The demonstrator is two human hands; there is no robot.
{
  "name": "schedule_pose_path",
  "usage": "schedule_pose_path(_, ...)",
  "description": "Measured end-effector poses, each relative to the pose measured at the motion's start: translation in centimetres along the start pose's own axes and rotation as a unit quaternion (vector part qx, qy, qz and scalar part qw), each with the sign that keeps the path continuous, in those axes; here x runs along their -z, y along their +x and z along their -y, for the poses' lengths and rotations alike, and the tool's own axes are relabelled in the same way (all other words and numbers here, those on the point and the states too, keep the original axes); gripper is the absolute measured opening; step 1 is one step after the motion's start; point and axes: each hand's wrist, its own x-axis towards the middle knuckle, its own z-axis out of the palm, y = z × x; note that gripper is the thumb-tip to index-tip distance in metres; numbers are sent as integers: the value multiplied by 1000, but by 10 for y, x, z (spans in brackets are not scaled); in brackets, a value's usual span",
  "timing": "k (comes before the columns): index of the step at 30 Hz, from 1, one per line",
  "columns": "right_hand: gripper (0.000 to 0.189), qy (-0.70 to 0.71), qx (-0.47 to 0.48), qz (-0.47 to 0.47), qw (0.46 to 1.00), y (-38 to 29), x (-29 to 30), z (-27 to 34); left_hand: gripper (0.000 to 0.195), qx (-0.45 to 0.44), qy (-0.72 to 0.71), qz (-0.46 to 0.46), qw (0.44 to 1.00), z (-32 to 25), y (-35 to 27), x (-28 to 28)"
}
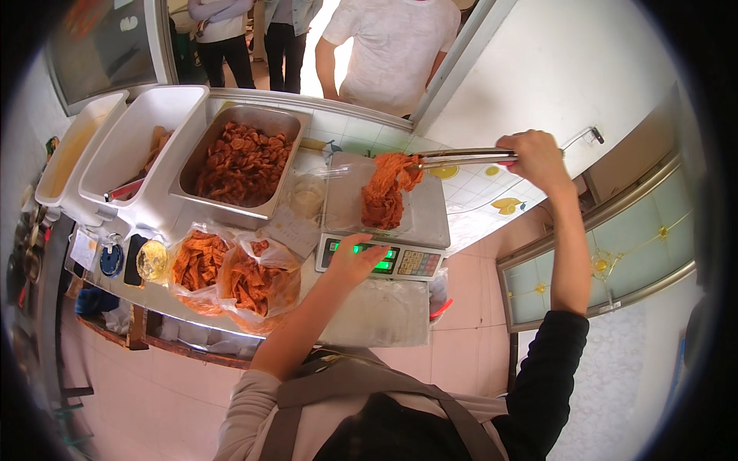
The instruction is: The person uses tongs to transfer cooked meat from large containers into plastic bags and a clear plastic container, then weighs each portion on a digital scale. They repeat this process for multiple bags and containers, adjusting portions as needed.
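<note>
My right hand (533,158) is closed around the handle end of metal tongs (467,157). Between the tongs' tips are strips of reddish-orange seasoned food (385,193), which hang over a clear plastic container on the pan of a digital scale (429,201). Whether this food rests in the container is hard to tell. My left hand (354,259) is over the scale's lit display with its fingers apart, holding nothing visible. Left of it, two clear plastic bags (291,285) hold more orange strips. Behind them, a steel pan (297,138) contains small reddish-brown slices.
White plastic tubs (193,109) stand left of the steel pan. A yellow round lid (152,260), a dark phone-like object (135,259) and a blue round item (111,259) lie near the counter's left end. Several people (392,57) stand beyond the window ledge.
</note>
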Motion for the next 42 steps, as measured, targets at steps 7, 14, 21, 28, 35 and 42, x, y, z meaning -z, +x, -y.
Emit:
schedule_pose_path(7,18,-17,27,30,999,3,-107,23,58,6,19,57,998,0,-4,-10)
schedule_pose_path(14,15,105,1,133,986,-19,-120,26,73,-28,38,85,995,0,-2,-33)
schedule_pose_path(21,22,78,-1,117,990,-21,-113,22,71,-21,34,39,998,4,-5,-36)
schedule_pose_path(28,27,9,27,94,995,4,-72,4,66,-18,24,54,998,-1,3,-18)
schedule_pose_path(35,16,-21,3,55,998,22,-41,12,65,-23,3,40,999,-3,-2,-13)
schedule_pose_path(42,13,-89,-13,63,994,22,-50,37,67,-11,40,67,997,-1,-59,10)
